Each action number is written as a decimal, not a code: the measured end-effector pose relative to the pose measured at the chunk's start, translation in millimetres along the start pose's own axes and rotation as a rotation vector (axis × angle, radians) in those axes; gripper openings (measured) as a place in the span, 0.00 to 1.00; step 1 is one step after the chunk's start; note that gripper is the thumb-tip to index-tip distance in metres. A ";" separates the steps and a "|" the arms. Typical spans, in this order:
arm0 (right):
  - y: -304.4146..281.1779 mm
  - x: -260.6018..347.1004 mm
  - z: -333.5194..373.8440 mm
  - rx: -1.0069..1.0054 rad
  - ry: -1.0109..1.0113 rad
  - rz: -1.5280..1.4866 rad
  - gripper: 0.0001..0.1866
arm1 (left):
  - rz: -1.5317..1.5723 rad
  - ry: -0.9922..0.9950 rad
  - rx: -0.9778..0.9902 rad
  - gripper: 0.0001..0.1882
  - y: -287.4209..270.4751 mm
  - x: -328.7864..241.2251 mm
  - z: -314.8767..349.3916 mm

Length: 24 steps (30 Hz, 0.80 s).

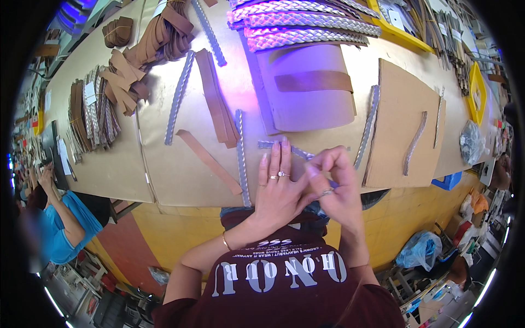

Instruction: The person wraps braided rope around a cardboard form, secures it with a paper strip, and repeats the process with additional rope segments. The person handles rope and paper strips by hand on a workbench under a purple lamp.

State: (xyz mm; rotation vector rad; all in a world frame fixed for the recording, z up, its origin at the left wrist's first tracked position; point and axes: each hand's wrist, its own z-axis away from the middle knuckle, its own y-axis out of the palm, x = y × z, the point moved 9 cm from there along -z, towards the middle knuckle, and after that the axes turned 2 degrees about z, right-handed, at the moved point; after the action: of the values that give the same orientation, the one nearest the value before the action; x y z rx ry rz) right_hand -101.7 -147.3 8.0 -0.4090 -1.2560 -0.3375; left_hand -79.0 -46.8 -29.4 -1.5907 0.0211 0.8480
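Note:
A short grey braided strip [266, 145] lies at the near edge of the table in front of me. My left hand [278, 183] presses on it with the fingers stretched flat, their tips on the braid. Closed in a pinch, my right hand [336, 188] grips the strip's right part, and its fingers hide that end. The left thumb reaches to the right hand. Just left of my hands lies another braided strip [242, 158], with a flat brown leather strip [210, 163] beyond it.
A curved tan block [311, 109] with a brown band stands ahead, glossy braids [311, 24] behind it. At right, a brown board [402, 136] carries braided pieces. Leather bundles [164, 35] lie back left. A co-worker's blue sleeve [82, 216] shows at the left.

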 end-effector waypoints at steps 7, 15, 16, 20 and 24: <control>-41.3 -21.4 6.0 -0.183 0.104 0.500 0.04 | -0.017 0.058 -0.007 0.36 0.2 -3.6 4.6; -28.9 -24.9 -8.4 -0.157 0.151 0.376 0.06 | 0.007 0.003 0.086 0.34 8.9 -6.9 -3.4; -28.7 -25.9 -9.1 -0.156 0.162 0.326 0.06 | -0.001 0.004 0.079 0.34 9.0 -7.5 -4.2; -28.8 -27.6 -10.7 -0.140 0.161 0.223 0.06 | -0.007 0.002 0.066 0.33 9.4 -6.6 -3.4; -30.1 -31.8 -11.2 -0.156 0.150 0.220 0.07 | 0.000 0.015 0.047 0.33 8.9 -6.2 -3.8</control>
State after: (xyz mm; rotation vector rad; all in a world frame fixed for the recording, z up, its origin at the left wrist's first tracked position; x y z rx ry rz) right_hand -115.0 -178.4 -22.1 -0.6389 -1.0302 -0.2736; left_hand -85.8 -54.9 -34.0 -1.5527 0.0511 0.8295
